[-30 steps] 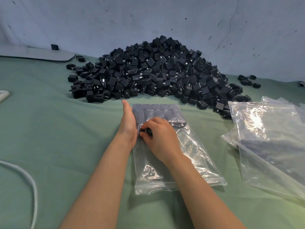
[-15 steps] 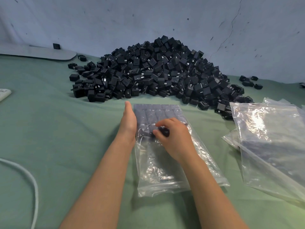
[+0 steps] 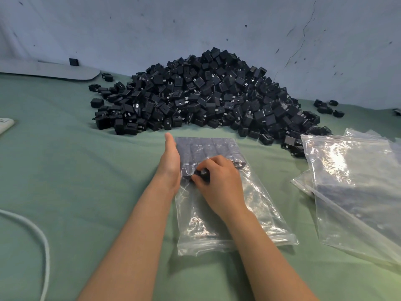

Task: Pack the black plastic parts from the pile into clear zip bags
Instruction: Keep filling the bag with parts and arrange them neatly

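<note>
Bag axis: clear zip bag point(image 3: 249, 203) lies flat on the table point(image 3: 76, 170), its long axis running near to far. The far end sits just short of the pile point(image 3: 206, 94) and the zip end is nearest the person.
Packed rows: black parts point(image 3: 208, 148) fill the bag's far end in tidy rows; the near half is bare film.
Right grip: right hand point(image 3: 219, 183) is over the bag's middle, thumb and fingertips narrowed to a pinch on one black part point(image 3: 200, 173) at the near left corner of the rows. I cannot tell whether the hand is inside the film or on top of it.
Left grip: left hand point(image 3: 170, 164) holds nothing; its fingers are straight, and it stands on edge against the bag's left side.
Next move: the pinched part probably seats far and left, toward the left palm, which acts as a stop.
Spare bags: spare bags point(image 3: 358, 181) lie to the right, apart from the bag in use.
</note>
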`<state>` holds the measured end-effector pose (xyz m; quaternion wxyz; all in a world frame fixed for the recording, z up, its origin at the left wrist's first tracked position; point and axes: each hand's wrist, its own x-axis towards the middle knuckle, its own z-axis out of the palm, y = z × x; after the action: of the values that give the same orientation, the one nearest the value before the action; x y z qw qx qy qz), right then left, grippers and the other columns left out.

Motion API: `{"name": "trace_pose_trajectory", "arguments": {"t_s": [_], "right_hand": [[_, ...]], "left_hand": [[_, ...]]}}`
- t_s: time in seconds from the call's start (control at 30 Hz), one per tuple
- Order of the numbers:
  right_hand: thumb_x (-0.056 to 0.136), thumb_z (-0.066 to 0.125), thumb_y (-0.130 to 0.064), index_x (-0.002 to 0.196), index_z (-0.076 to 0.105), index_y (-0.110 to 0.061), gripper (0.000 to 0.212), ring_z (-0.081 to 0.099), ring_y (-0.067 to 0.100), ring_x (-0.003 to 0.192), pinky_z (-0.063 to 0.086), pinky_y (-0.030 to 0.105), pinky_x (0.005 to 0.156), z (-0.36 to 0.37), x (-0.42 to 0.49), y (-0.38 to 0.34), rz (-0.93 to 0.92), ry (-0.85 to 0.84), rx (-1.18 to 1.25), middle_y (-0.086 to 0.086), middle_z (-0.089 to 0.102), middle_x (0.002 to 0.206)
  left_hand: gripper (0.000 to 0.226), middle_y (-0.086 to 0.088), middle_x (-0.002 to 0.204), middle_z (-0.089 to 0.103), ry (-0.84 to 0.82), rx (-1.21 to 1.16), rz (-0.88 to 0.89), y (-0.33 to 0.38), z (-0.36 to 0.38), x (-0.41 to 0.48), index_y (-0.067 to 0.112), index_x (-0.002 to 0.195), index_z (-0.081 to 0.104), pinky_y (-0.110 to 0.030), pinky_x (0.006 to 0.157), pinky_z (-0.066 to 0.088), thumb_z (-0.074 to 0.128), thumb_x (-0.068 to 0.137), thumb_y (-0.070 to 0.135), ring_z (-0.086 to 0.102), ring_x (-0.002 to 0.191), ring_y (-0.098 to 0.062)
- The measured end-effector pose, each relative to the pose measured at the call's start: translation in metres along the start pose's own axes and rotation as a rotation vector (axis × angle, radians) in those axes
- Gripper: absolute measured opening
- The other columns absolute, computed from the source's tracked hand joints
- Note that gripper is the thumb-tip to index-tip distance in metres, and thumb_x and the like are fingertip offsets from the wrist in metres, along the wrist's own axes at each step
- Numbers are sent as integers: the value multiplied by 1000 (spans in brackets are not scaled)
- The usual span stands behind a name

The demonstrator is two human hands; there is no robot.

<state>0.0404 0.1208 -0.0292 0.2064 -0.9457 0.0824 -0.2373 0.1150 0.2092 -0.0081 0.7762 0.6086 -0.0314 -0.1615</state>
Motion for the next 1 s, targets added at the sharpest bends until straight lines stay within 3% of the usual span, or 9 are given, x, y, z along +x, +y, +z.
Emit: {"name": "trace_pose_trajectory", "arguments": {"t_s": [0.1, 0.17, 0.23, 0.3, 0.43, 0.73, 0.8, 0.87, 1.0], "right_hand": [[86, 68, -32, 97, 69, -20, 16, 49, 15, 96, 39, 26, 87, -3, 0, 2, 4, -22, 62, -5, 57, 101], [88, 65, -28, 98, 70, -20, 13, 50, 9, 91, 39, 19, 84, -10, 0, 7, 52, -10, 158, -7, 57, 98], [91, 60, -21, 101, 69, -20, 13, 56, 8, 89, 44, 23, 85, -19, 0, 15, 139, 39, 212, -7, 62, 100], [91, 57, -14, 98, 69, -18, 15, 60, 11, 88, 49, 30, 85, -26, -1, 22, 223, 91, 234, -4, 66, 97], [88, 55, -8, 96, 69, -16, 19, 61, 16, 84, 51, 36, 82, -26, -4, 24, 312, 86, 267, -2, 67, 89], [88, 53, -7, 95, 70, -18, 21, 61, 13, 84, 50, 28, 78, -21, -5, 25, 326, 96, 320, -4, 67, 89], [88, 53, -6, 93, 70, -19, 22, 61, 11, 84, 48, 24, 78, -21, -5, 25, 324, 101, 330, -5, 67, 88], [88, 53, -6, 92, 70, -19, 23, 61, 10, 84, 48, 23, 77, -20, -5, 25, 329, 95, 344, -5, 66, 88], [87, 52, -5, 91, 70, -19, 23, 60, 10, 82, 46, 21, 74, -20, -4, 26, 337, 84, 355, -6, 66, 86]], "left_hand": [[54, 7, 57, 64, 23, -4, 23, 1, 3, -4, 19, 81, 54, -12, 37, 44, 14, 102, 48, 61, 44, 1], [56, 3, 81, 54, 43, -18, 19, 0, 2, -3, 7, 113, 55, -9, 41, 46, 16, 102, 46, 57, 52, 0], [60, -1, 113, 51, 46, -4, -5, 1, -1, -1, 3, 140, 37, -10, 66, 48, 18, 102, 46, 53, 84, -7], [62, -3, 147, 37, 52, 46, -26, 2, -4, 0, 9, 148, 25, -25, 101, 36, 19, 101, 49, 42, 126, -15], [65, -3, 157, 21, 48, 64, -28, 2, -4, -3, 15, 151, 16, -39, 117, 19, 18, 99, 55, 22, 143, -19], [72, -6, 157, 20, 16, -1, -36, 1, -2, -1, 11, 150, 18, -39, 117, 20, 16, 97, 60, 23, 142, -18], [70, -5, 153, 29, -5, -27, -29, 3, -1, -3, 10, 149, 23, -31, 112, 27, 15, 98, 58, 31, 139, -17], [68, -2, 137, 49, -32, -34, -14, 3, 0, -5, 9, 145, 32, -21, 92, 40, 15, 99, 56, 53, 116, -9], [63, 9, 97, 62, -20, -5, 16, 0, 0, -3, 9, 134, 43, -11, 65, 49, 16, 99, 54, 60, 66, 7]]}}
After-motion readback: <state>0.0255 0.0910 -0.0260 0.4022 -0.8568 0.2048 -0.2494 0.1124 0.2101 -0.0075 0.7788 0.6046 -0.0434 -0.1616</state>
